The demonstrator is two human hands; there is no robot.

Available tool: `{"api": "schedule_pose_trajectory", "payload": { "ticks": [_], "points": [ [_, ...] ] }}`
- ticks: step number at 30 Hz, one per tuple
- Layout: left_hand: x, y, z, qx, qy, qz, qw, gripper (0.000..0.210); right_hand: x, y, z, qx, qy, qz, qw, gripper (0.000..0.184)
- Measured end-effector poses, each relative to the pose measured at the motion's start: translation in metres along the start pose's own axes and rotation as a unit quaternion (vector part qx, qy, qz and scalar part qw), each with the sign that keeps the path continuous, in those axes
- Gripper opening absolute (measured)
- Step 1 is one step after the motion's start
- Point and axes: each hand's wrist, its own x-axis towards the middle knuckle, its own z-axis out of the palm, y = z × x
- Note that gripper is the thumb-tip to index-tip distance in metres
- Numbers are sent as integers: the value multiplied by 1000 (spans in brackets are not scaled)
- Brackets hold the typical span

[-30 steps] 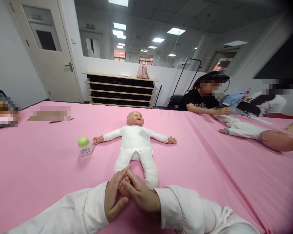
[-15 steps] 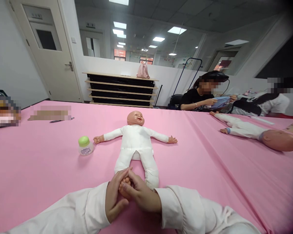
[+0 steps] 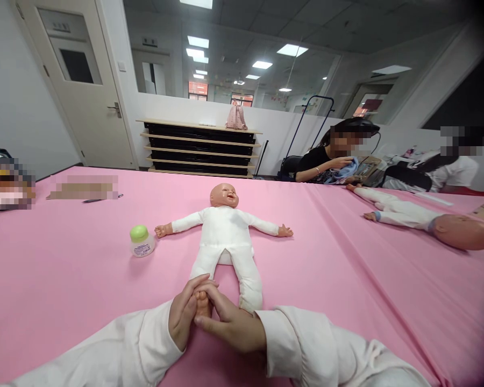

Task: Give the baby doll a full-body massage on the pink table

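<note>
A baby doll in a white cloth body lies on its back, arms spread, its legs pointing at me. My left hand and my right hand are wrapped round the doll's foot on the left of the view. Its toes show between my palms. The fingers of both hands meet over the ankle, and my right thumb lies beside the sole. The doll's other leg rests on the cloth by my right hand. Left of the doll stands a jar with a green lid.
A pink cloth covers the table, with folds on the right. Another doll lies at the right. Beyond the table edge, a person handles blue fabric, and a second person sits farther right. Shelves stand behind.
My hands have shifted slightly left around the foot, and its toes now point more upright. My left thumb has drawn in. The person opposite has bunched the blue fabric closer.
</note>
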Motion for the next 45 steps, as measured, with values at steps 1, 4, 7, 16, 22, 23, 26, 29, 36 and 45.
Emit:
{"api": "schedule_pose_trajectory", "payload": {
  "ticks": [1, 4, 7, 16, 22, 23, 26, 29, 36, 45],
  "points": [
    [-2, -1, 1, 5, -2, 14, 1000, 47, 0, 2, 1, 18, 11, 9, 1000, 35],
    [-7, -6, 7, 58, -2, 79, 995, 55, 1, 10, 3, 81, 46, 27, 995, 33],
    [-8, -9, 11, 127, 6, 113, 985, 58, 3, 16, 5, 121, 68, 31, 990, 37],
    [2, 2, 7, 240, -17, 199, 950, 59, -10, 0, 2, -110, 81, -47, 990, 38],
    [-3, 4, -1, 387, -76, 255, 883, 52, -76, -5, -5, -325, 74, 13, 943, 69],
    [-5, 3, -1, 398, -89, 251, 878, 49, -89, 1, -3, -338, 89, 35, 936, 74],
    [-9, 1, 2, 411, -116, 238, 872, 40, -117, 30, 7, -355, 167, 81, 916, 84],
    [-10, 3, 5, 407, -140, 229, 873, 40, -131, 60, 20, -349, 289, 103, 885, 75],
    [17, 35, 26, 359, -269, 223, 865, 60, -124, 55, 33, -228, 383, 93, 890, 9],
    [67, 51, 82, 264, -420, 249, 832, 62, -144, 14, -2, -378, 397, -55, 835, 21]
  ]
}}
